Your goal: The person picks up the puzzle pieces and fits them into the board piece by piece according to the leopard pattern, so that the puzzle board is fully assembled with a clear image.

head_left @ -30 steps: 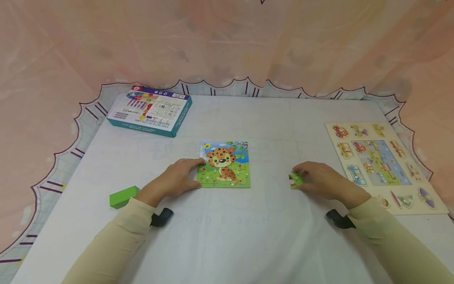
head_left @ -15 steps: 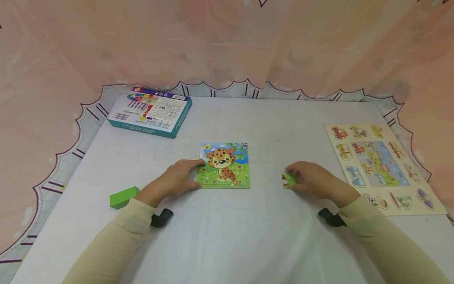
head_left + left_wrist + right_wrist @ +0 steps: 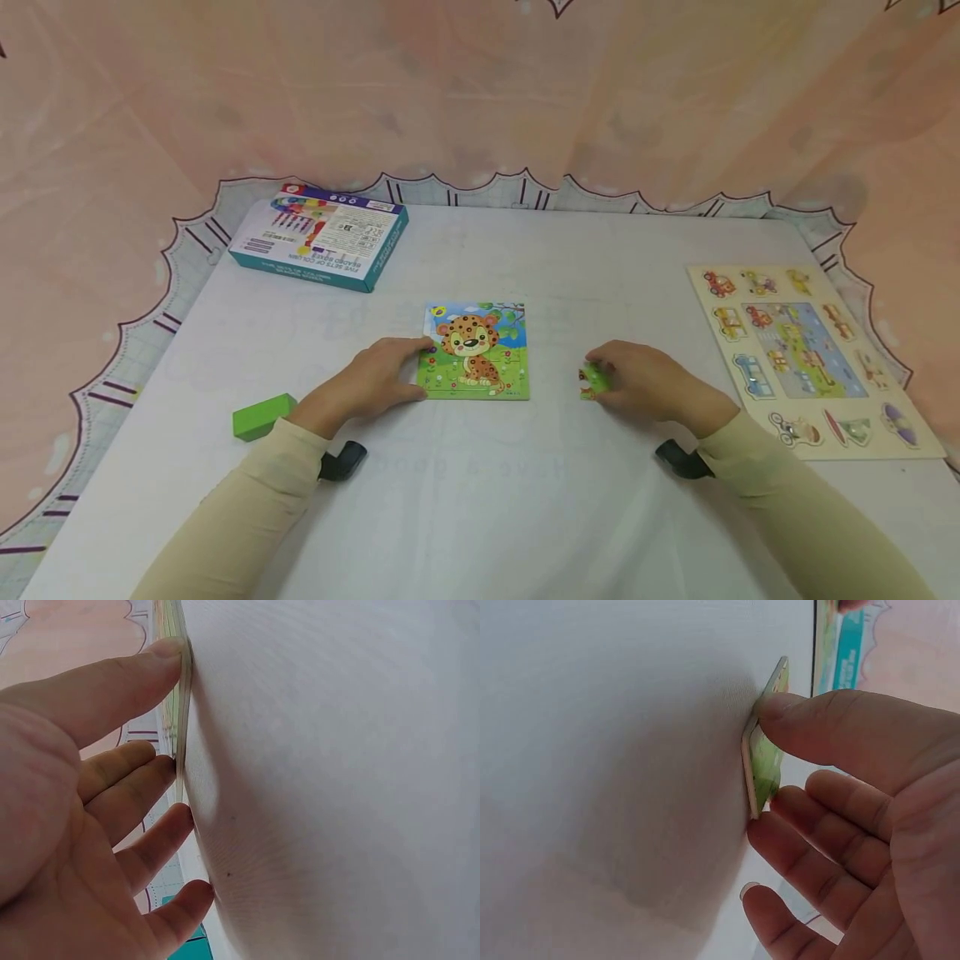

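Note:
A square jigsaw puzzle (image 3: pixel 474 352) with a leopard cub picture lies flat in the middle of the table. My left hand (image 3: pixel 373 377) rests at its left side, thumb and index finger spread along the edge. The left wrist view has the thumb (image 3: pixel 161 664) and fingertips against the thin edge of the puzzle (image 3: pixel 174 697). To the right, my right hand (image 3: pixel 651 385) pinches small green and brown puzzle pieces (image 3: pixel 597 379). From the right wrist, these pieces (image 3: pixel 765 761) meet at an angle between thumb and fingers, close over the tablecloth.
At the back left lies a teal and white box (image 3: pixel 318 237). A green block (image 3: pixel 262 416) sits beside my left wrist. A wooden peg puzzle board (image 3: pixel 817 362) with vehicle pieces lies at the right, partly behind my right forearm. A scalloped cloth border edges the table.
My right hand has slid left with the puzzle pieces, closer to the leopard puzzle. The left hand and the leopard puzzle have stayed in place.

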Motion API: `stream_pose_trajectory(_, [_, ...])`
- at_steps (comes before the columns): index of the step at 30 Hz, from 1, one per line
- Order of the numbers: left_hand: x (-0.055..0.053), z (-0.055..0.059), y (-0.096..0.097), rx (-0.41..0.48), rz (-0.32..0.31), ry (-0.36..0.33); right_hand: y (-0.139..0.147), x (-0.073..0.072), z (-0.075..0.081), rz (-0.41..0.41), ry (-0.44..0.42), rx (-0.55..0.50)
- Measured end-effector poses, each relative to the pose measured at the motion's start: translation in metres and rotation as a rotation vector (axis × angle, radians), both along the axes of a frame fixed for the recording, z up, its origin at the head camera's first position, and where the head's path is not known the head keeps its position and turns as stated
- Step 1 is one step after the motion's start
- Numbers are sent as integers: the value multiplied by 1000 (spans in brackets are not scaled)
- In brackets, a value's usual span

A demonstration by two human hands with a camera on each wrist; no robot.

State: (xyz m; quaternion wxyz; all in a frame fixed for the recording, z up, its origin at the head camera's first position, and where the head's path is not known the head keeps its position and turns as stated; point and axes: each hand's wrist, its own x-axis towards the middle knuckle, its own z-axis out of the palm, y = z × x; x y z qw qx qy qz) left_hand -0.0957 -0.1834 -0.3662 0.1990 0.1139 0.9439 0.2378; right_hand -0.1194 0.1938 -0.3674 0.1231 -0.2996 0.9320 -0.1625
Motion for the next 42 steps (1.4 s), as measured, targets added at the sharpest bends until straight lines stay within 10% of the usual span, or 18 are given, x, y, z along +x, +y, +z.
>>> stream_pose_trajectory(42, [1, 0, 1, 3, 6, 10, -73, -12, 4, 113, -11, -51])
